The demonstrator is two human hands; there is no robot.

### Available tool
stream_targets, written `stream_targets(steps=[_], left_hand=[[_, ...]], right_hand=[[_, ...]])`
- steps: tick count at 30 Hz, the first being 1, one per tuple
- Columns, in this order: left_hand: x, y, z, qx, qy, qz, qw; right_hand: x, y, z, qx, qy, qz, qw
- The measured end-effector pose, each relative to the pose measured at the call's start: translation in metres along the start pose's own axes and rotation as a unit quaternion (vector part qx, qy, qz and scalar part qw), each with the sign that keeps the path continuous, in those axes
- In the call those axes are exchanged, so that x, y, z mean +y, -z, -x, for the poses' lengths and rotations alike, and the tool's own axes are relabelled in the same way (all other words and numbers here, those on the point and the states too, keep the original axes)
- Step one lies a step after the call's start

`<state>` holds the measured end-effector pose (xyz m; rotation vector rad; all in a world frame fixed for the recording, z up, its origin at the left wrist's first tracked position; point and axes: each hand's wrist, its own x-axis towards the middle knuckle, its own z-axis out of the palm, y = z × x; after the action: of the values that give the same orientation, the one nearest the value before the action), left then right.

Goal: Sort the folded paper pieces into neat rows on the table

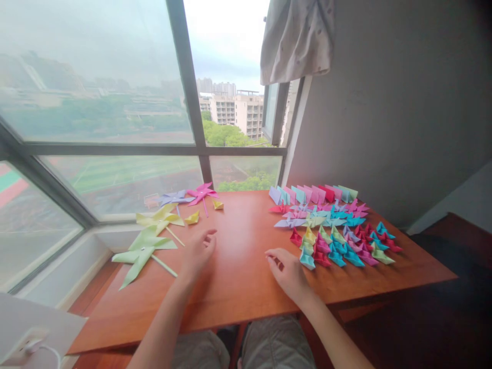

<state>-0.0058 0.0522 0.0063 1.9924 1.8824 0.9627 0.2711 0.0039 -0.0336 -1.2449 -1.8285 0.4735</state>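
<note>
My left hand [199,252] hovers over the left part of the table, fingers loosely bent and a little apart, holding nothing that I can see. Close beside it lie a light green paper pinwheel [143,249] and a yellow pinwheel [160,218], each on a stick. Two small yellow folded papers [192,218] are just beyond that hand. My right hand [287,270] is near the table's front edge, its fingers curled loosely with a gap at the thumb and nothing visible inside. To its right stand rows of folded paper boats [337,247] in several colours.
Behind the boats are rows of paper cranes [317,215] and upright folded paper pieces [315,195]. A purple pinwheel [173,198] and a pink pinwheel [201,192] lie at the back left of the wooden table [242,246]. Windows rise behind it; a grey wall [384,102] stands right.
</note>
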Motion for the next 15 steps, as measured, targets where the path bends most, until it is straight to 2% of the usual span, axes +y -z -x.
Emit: stream_targets(steps=[4, 7, 11, 15], left_hand=[[-0.028, 0.038, -0.035, 0.057, 0.029, -0.122, 0.990], [-0.043, 0.053, -0.054, 0.045, 0.032, -0.169, 0.984], [-0.053, 0.050, -0.068, 0.012, 0.037, -0.194, 0.980], [-0.053, 0.045, -0.072, -0.002, 0.056, -0.192, 0.980]], right_hand=[[0.001, -0.011, 0.001, -0.034, -0.004, 0.000, 0.999], [0.002, -0.009, 0.001, -0.028, -0.018, -0.007, 0.999], [0.001, -0.009, 0.001, -0.032, -0.004, 0.011, 0.999], [0.001, -0.012, 0.003, -0.031, 0.013, 0.025, 0.999]])
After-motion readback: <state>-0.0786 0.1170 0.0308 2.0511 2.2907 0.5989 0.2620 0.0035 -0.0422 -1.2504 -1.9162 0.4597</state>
